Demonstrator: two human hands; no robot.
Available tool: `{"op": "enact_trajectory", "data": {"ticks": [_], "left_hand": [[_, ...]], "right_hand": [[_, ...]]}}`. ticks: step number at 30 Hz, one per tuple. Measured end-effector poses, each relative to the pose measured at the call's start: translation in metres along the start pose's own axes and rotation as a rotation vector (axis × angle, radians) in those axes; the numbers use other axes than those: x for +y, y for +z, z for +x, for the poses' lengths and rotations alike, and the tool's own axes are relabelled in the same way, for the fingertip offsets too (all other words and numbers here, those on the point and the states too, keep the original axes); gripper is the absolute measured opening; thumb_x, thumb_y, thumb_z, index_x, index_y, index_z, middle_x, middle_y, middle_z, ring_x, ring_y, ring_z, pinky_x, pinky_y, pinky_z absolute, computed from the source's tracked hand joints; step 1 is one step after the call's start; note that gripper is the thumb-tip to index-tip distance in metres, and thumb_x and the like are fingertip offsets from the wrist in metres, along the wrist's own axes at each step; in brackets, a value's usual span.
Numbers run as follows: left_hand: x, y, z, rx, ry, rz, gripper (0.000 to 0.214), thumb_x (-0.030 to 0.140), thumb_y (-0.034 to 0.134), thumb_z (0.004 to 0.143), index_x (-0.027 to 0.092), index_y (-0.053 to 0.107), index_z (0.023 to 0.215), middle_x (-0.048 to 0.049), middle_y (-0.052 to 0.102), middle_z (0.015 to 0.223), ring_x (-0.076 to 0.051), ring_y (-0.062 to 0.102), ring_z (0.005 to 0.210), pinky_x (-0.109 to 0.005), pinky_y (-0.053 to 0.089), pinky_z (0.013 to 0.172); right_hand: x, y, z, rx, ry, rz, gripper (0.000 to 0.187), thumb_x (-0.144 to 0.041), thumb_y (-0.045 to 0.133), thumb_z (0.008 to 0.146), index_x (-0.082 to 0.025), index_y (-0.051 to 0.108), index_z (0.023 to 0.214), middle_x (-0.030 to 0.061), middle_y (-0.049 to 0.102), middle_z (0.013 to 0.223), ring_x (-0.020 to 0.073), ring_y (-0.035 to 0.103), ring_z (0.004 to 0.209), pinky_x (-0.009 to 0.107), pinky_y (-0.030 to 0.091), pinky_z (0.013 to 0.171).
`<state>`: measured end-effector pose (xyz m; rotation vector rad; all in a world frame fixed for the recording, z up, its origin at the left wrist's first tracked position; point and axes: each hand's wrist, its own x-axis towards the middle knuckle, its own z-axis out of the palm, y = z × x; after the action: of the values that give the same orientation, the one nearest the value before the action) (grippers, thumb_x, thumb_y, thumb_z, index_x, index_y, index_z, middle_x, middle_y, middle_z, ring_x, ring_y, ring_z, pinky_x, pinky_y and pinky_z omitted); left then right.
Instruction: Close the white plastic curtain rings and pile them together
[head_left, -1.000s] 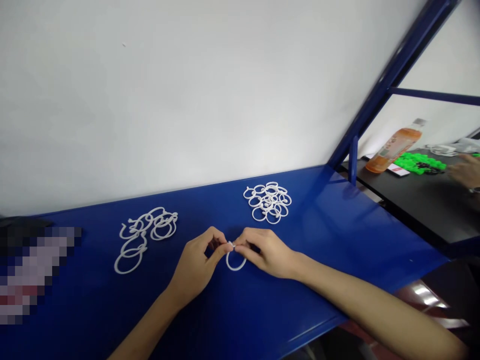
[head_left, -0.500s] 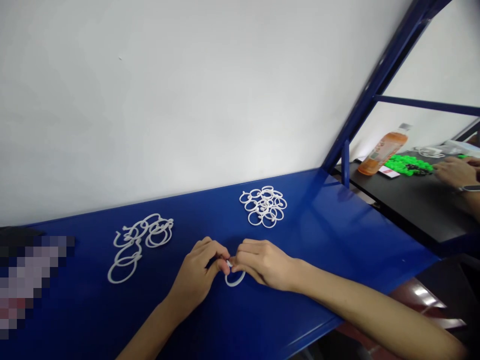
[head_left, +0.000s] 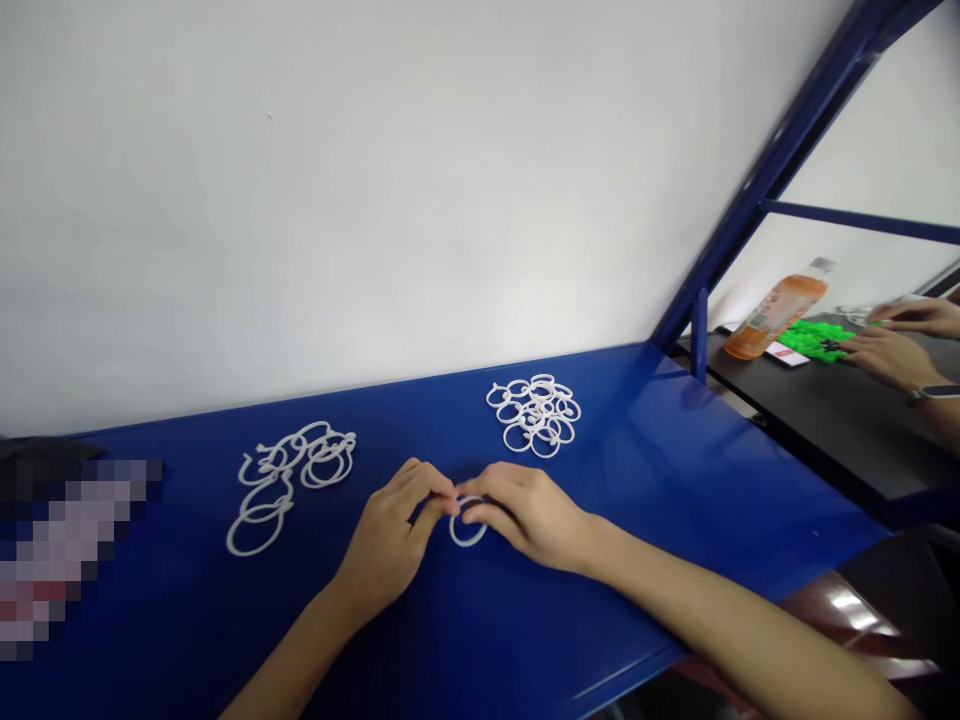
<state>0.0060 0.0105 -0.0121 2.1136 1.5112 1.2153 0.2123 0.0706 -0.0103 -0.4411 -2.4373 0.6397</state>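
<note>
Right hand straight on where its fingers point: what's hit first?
Likely the left hand, at its fingertips by the upper edge of the white ring; depth between the hands is unclear.

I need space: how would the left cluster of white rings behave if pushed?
Those white rings would probably drag one another along, since several overlap. They look thin, suggesting little weight. Lying fairly flat on the shiny blue table, they should slide rather than roll.

- Head camera: close above the glossy blue table (head_left: 420, 430), looking forward and down.
- It faces the smooth white wall (head_left: 390, 200) past the far edge.
</note>
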Motion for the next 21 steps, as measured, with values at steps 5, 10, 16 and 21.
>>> {"op": "enact_trajectory", "data": {"ticks": [5, 10, 16, 21], "left_hand": [[-0.013, -0.007, 0.002, 0.016, -0.318, -0.064, 0.026, 0.046, 0.053, 0.093, 0.023, 0.062, 0.086, 0.0029, 0.065, 0.076, -0.014, 0.06, 0.069, -0.027, 0.047, 0.067], [-0.017, -0.007, 0.002, -0.079, -0.39, -0.11, 0.03, 0.052, 0.053, 0.091, 0.023, 0.061, 0.087, 0.0033, 0.063, 0.077, -0.014, 0.057, 0.069, -0.027, 0.045, 0.067], [-0.016, -0.006, 0.003, -0.128, -0.382, -0.148, 0.032, 0.052, 0.05, 0.093, 0.023, 0.061, 0.088, 0.0036, 0.062, 0.077, -0.013, 0.056, 0.069, -0.026, 0.045, 0.067], [-0.021, -0.01, 0.005, -0.145, -0.378, -0.07, 0.036, 0.054, 0.044, 0.095, 0.024, 0.064, 0.099, 0.0003, 0.069, 0.087, -0.017, 0.063, 0.077, -0.03, 0.05, 0.073]], "right_hand": [[-0.002, -0.01, 0.002, -0.037, -0.085, -0.142, 0.033, -0.041, 0.057, 0.099, -0.019, 0.06, 0.123, 0.0137, 0.055, 0.135, 0.0198, 0.062, 0.107, 0.035, 0.057, 0.088], [0.003, -0.008, 0.004, -0.058, -0.192, -0.294, 0.023, -0.026, 0.045, 0.104, -0.017, 0.066, 0.102, 0.011, 0.064, 0.121, 0.0186, 0.062, 0.102, 0.033, 0.057, 0.085], [0.006, -0.007, 0.004, -0.089, -0.223, -0.217, 0.024, -0.029, 0.045, 0.105, -0.015, 0.065, 0.108, 0.0108, 0.065, 0.12, 0.0185, 0.06, 0.107, 0.033, 0.056, 0.092], [0.01, -0.006, 0.003, -0.094, -0.236, -0.231, 0.023, -0.023, 0.046, 0.104, -0.013, 0.066, 0.108, 0.011, 0.065, 0.115, 0.0186, 0.06, 0.104, 0.03, 0.055, 0.09]]}}
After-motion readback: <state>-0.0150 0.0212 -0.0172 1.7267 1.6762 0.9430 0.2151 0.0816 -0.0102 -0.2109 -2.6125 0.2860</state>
